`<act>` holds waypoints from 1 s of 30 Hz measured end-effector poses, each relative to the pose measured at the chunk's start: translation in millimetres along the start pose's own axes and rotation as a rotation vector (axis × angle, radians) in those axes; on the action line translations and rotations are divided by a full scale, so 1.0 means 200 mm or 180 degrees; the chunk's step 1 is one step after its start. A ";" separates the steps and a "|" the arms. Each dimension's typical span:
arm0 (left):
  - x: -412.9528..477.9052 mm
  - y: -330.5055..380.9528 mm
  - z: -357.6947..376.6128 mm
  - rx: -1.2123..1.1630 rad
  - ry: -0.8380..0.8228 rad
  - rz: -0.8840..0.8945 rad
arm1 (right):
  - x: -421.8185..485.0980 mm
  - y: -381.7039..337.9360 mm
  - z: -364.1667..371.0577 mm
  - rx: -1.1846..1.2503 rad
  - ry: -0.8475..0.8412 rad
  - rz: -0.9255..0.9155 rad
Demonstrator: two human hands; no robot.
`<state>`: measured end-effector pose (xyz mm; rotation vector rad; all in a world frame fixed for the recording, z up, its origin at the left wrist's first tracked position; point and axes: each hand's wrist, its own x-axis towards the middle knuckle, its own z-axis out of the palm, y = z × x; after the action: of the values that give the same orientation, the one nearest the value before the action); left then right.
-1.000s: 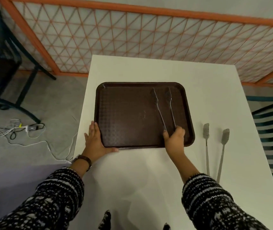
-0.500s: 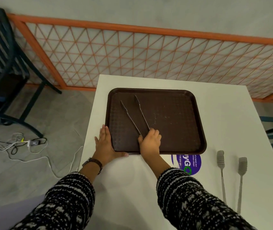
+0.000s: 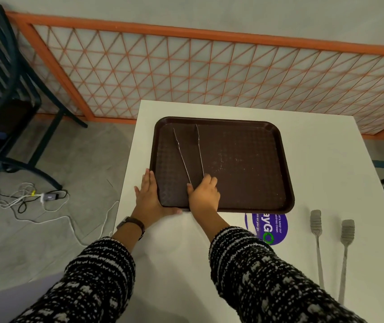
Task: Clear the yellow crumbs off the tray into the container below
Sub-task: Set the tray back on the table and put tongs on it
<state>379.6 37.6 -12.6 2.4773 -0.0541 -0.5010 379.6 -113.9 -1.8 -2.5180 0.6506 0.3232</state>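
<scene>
A dark brown tray (image 3: 265,183) lies flat on the white table (image 3: 314,141). Fine pale crumbs (image 3: 220,163) are scattered near its middle. My right hand (image 3: 203,194) grips the hinge end of metal tongs (image 3: 187,151), whose two arms lie spread across the tray's left half, tips near the far rim. My left hand (image 3: 147,197) rests flat against the tray's near-left corner, thumb under the front edge. No container shows in view.
A second pair of tongs (image 3: 330,248) lies on the table at the right. A purple round sticker (image 3: 270,228) sits just below the tray's front edge. Left of the table are grey floor, loose cables (image 3: 34,199) and a dark chair (image 3: 4,89). An orange lattice railing (image 3: 209,73) runs behind.
My right hand has swept the tongs from the tray's right half to its left half, then slightly right again. My left hand has stayed at the tray's corner. The view shifted, uncovering the sticker.
</scene>
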 end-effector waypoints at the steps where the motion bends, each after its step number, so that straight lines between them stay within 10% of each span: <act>1: 0.00 0.00 0.00 -0.0008 0.0004 -0.0009 | -0.01 -0.01 0.01 0.0006 -0.0009 0.0016; 19: 0.00 0.00 0.02 0.0155 0.0017 -0.0102 | -0.04 -0.07 -0.03 0.0593 -0.0349 0.0070; 30: -0.25 0.29 0.11 -0.0507 0.0541 0.0669 | -0.46 0.96 -0.49 -0.0404 0.0882 0.0029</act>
<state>329.3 -13.9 21.3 2.3152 -0.1961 -0.1969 213.5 -274.7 30.6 -2.7087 0.7684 0.0171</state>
